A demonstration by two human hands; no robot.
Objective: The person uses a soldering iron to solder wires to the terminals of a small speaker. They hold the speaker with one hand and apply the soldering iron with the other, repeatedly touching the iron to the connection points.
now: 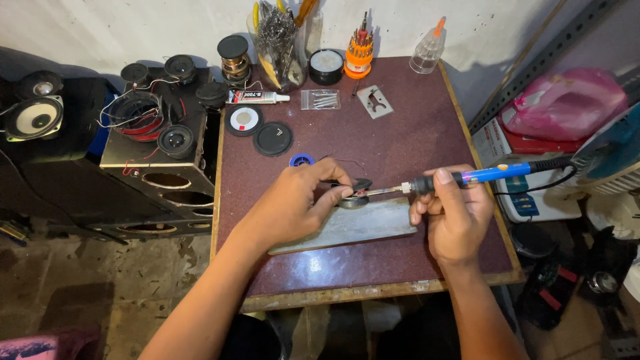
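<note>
view from above of 2 bare hands working at a small table (400, 133) with a dark red speckled top and a worn wooden edge. the left hand (297, 203) is curled, its fingertips pinching a small round speaker part (355, 197) and pressing it down at the far edge of a pale grey slab (353, 227) that lies near the middle of the table. the right hand (453, 213) is closed around a soldering iron (467, 178) with a blue and black handle, thumb on top, held almost level; its metal tip reaches left to the speaker part, touching or nearly touching it, too small to tell which. the iron's black cord runs off to the right.

counted on the table: 1 small blue ring (301, 160) just beyond the left hand, 2 round discs, 1 pale-centred (244, 120) and 1 black (273, 139), 1 glue tube (259, 97), 1 clear bag of screws (320, 99), 1 grey metal plate (375, 101), 1 orange screwdriver set (359, 53), 1 round tin (326, 67), 1 wire spool (235, 59), 1 jar of tools (280, 43) and 1 clear bottle with an orange tip (428, 50).

to the left stands a black speaker cabinet (160, 153) topped with several loose speaker cones and red wire. the back wall is white and scuffed, the floor bare and stained. a pink plastic bag (567, 100) sits among clutter on the right.
</note>
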